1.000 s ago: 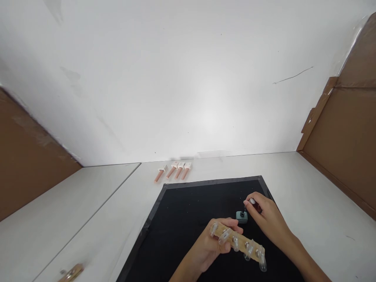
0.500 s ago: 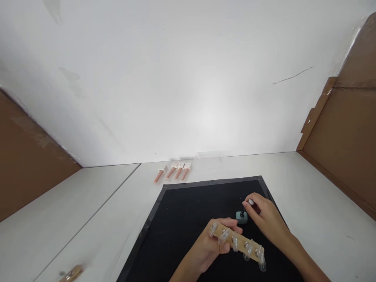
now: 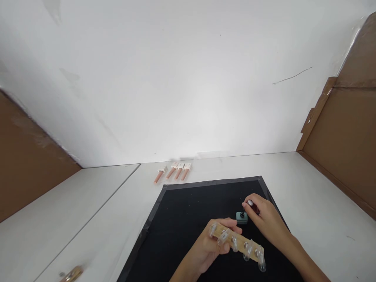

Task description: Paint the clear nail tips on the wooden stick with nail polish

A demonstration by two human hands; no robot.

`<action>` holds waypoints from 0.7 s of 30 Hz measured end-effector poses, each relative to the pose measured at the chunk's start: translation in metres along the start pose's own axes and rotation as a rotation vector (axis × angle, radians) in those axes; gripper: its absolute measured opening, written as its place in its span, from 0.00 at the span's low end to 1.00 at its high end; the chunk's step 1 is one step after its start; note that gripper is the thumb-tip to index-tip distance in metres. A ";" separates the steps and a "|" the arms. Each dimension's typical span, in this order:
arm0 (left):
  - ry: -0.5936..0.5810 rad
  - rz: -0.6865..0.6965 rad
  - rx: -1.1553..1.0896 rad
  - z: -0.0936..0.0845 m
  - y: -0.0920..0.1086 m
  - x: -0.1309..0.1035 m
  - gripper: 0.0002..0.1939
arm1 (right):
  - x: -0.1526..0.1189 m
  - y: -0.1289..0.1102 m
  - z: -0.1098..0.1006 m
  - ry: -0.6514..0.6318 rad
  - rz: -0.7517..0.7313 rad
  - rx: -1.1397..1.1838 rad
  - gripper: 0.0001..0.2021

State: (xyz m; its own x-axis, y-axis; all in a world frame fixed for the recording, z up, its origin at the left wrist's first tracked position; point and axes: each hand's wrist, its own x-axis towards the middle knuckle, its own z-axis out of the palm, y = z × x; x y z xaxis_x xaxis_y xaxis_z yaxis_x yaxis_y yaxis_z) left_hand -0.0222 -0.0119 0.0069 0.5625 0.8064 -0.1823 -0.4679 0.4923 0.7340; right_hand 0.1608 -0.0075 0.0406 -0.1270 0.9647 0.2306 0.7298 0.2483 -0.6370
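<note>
My left hand [image 3: 210, 246] grips a light wooden strip [image 3: 238, 239] with several clear false nail tips [image 3: 248, 249] fixed along it, the strip slanting down to the right. Just beyond its fingertips, a small teal square bottle [image 3: 241, 219] with a black neck stands on the black mat [image 3: 188, 223]. To the right of the bottle, my right hand [image 3: 264, 215] is closed, thumb and fingers pinching what looks like a nail polish brush by its white-ended handle [image 3: 250, 203]. Its tip is close to the bottle's neck; whether it is inside I cannot tell.
Several white square pieces with pink stems [image 3: 178, 171] lie on the white table [image 3: 111, 219] beyond the mat. At the lower left is part of a wooden object with metal [image 3: 72, 274]. A white wall and brown cardboard panels [image 3: 343, 149] border the table.
Almost nothing differs. My right hand has shifted very slightly beside the teal bottle; my left hand holds the strip in the same place.
</note>
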 end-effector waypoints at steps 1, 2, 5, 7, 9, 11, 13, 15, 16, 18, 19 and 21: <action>0.004 -0.005 0.004 0.001 0.001 0.000 0.21 | 0.000 0.000 0.000 0.004 0.000 -0.006 0.10; 0.010 -0.011 0.007 0.001 0.002 -0.001 0.21 | 0.001 0.001 0.000 0.011 0.002 -0.015 0.10; 0.016 -0.017 0.006 0.003 0.004 -0.002 0.22 | 0.001 0.001 -0.001 0.040 0.011 -0.027 0.11; 0.012 -0.010 0.000 0.003 0.005 -0.002 0.21 | 0.001 0.002 -0.002 0.053 0.017 -0.001 0.11; 0.004 -0.002 -0.008 0.002 0.004 -0.002 0.21 | 0.000 0.002 -0.002 0.066 0.025 0.050 0.11; 0.000 0.000 -0.009 0.002 0.005 -0.002 0.21 | -0.001 0.003 -0.001 0.081 0.037 0.121 0.11; -0.002 0.001 -0.009 0.002 0.005 -0.003 0.21 | -0.001 0.004 -0.001 0.095 0.054 0.212 0.11; -0.001 0.001 -0.010 0.001 0.005 -0.003 0.21 | -0.001 0.004 0.000 0.106 0.091 0.313 0.11; -0.001 0.002 -0.014 0.001 0.005 -0.004 0.21 | -0.001 0.003 0.000 0.109 0.116 0.370 0.12; -0.003 0.008 -0.027 -0.001 0.004 -0.004 0.21 | -0.001 0.002 -0.001 0.101 0.163 0.504 0.14; -0.004 0.010 -0.033 -0.002 0.004 -0.004 0.21 | -0.001 0.001 -0.002 0.093 0.179 0.584 0.16; -0.006 0.010 -0.043 -0.004 0.004 -0.003 0.21 | -0.002 -0.002 -0.003 0.069 0.188 0.746 0.18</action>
State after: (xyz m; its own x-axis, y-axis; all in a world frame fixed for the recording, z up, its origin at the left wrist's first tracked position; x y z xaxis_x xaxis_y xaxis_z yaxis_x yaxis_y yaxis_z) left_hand -0.0284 -0.0117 0.0079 0.5616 0.8095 -0.1710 -0.5021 0.4978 0.7072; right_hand 0.1617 -0.0102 0.0434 0.0148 0.9950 0.0992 0.0860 0.0976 -0.9915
